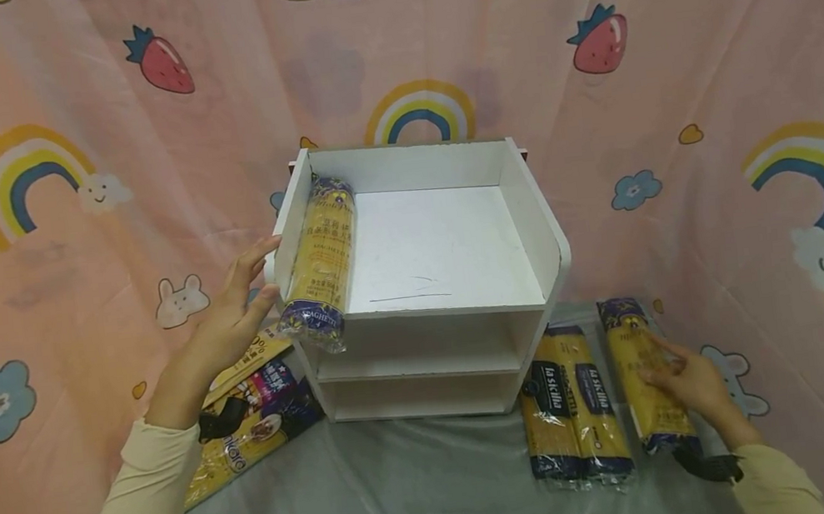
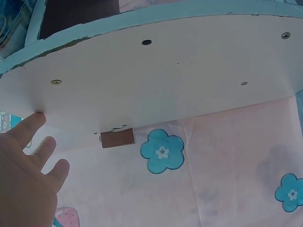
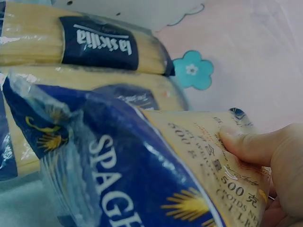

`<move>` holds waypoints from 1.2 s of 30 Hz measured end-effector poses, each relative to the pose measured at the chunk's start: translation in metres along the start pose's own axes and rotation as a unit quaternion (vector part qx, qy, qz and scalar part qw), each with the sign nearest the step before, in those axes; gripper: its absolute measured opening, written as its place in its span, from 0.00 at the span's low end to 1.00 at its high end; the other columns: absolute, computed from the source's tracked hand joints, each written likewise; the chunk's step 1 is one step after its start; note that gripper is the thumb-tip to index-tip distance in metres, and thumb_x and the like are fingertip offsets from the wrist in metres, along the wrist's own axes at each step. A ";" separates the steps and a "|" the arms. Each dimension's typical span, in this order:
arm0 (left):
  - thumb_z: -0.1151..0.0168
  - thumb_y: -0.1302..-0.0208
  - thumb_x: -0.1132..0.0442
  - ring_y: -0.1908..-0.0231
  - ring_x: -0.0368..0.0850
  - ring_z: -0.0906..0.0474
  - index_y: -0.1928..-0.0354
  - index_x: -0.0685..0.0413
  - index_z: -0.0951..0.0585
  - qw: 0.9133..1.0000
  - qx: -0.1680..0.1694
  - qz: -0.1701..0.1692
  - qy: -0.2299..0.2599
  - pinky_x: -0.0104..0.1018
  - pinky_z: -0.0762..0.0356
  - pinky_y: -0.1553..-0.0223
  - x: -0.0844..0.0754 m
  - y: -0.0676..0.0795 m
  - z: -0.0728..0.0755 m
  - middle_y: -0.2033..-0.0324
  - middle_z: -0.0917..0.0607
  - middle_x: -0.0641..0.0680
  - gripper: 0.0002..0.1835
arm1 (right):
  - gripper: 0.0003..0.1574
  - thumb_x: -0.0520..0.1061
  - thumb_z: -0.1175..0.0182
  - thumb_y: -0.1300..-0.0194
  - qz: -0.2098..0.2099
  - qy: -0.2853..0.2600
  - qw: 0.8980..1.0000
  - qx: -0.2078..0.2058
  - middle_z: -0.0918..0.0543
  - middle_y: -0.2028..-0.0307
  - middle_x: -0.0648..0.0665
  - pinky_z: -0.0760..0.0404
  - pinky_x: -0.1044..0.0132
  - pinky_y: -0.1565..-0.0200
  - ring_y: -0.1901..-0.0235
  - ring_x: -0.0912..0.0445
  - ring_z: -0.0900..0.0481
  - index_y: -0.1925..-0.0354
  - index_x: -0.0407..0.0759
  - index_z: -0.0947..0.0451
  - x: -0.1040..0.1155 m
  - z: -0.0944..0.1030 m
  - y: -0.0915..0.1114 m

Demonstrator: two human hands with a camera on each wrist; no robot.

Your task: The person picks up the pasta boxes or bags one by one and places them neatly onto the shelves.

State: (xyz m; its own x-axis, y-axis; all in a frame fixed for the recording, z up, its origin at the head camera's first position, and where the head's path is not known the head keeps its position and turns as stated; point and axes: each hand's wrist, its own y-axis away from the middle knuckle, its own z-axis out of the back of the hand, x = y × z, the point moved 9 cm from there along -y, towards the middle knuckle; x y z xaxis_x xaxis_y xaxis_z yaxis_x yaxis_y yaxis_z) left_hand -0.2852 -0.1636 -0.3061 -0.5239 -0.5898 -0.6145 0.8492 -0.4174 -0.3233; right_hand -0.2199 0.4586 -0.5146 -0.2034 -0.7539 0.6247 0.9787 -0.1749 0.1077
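My right hand (image 1: 685,379) grips a yellow and dark blue packet of spaghetti (image 1: 638,367) at the right of the head view. Close up in the right wrist view, the thumb presses on the packet's printed face, and the other fingers are mostly hidden behind it. On the left, my left hand (image 1: 232,305) touches the outer side of a white shelf unit (image 1: 448,236) with its fingers extended. A fingertip meets the white side panel (image 2: 156,80) in the left wrist view. Another spaghetti packet (image 1: 324,249) lies on the shelf's top tier, along its left wall.
Two La Sicilia pasta packets (image 1: 574,407) lie side by side right of the shelf. Several yellow and purple packages (image 1: 256,424) are at its left, partly behind my left arm. A grey cloth (image 1: 407,492) covers the table; a pink patterned curtain (image 1: 234,142) hangs behind.
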 end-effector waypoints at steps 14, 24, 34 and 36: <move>0.62 0.20 0.50 0.25 0.70 0.50 0.23 0.33 0.55 1.000 0.002 0.002 0.008 0.81 0.48 0.37 0.000 0.001 -0.001 0.21 0.56 0.57 0.29 | 0.48 0.56 0.38 0.32 0.033 -0.040 0.998 -0.024 0.11 0.71 0.37 0.21 0.64 0.80 0.84 0.62 0.22 0.24 0.40 0.47 0.053 0.045 0.001; 0.62 0.20 0.49 0.25 0.72 0.50 0.22 0.34 0.56 1.000 0.004 0.000 0.007 0.81 0.46 0.38 0.001 0.001 -0.001 0.21 0.57 0.58 0.30 | 0.49 0.57 0.40 0.31 0.024 -0.073 0.997 -0.022 0.20 0.48 0.19 0.16 0.62 0.74 0.76 0.63 0.15 0.24 0.41 0.50 0.089 0.063 0.004; 0.62 0.20 0.49 0.25 0.71 0.50 0.23 0.33 0.55 1.000 0.003 0.001 0.006 0.80 0.45 0.37 0.000 0.000 -0.001 0.21 0.56 0.57 0.30 | 0.49 0.58 0.38 0.33 0.006 -0.146 0.989 -0.004 0.24 0.70 0.77 0.13 0.62 0.70 0.72 0.65 0.13 0.23 0.53 0.50 0.127 0.085 0.005; 0.62 0.20 0.50 0.25 0.71 0.50 0.23 0.33 0.55 1.000 0.002 -0.001 0.007 0.80 0.45 0.37 0.000 0.000 0.000 0.21 0.56 0.57 0.30 | 0.49 0.58 0.37 0.33 0.001 -0.157 0.988 -0.004 0.24 0.69 0.78 0.13 0.62 0.69 0.71 0.66 0.14 0.23 0.54 0.50 0.133 0.086 0.005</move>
State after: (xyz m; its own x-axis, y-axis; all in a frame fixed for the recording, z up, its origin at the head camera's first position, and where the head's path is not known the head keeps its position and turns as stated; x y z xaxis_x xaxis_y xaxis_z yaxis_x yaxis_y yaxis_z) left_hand -0.2852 -0.1633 -0.3065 -0.5243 -0.5797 -0.6237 0.8481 -0.4214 -0.3212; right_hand -0.2398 0.4125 -0.3645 -0.1820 -0.5203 0.8343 0.9785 -0.1793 0.1017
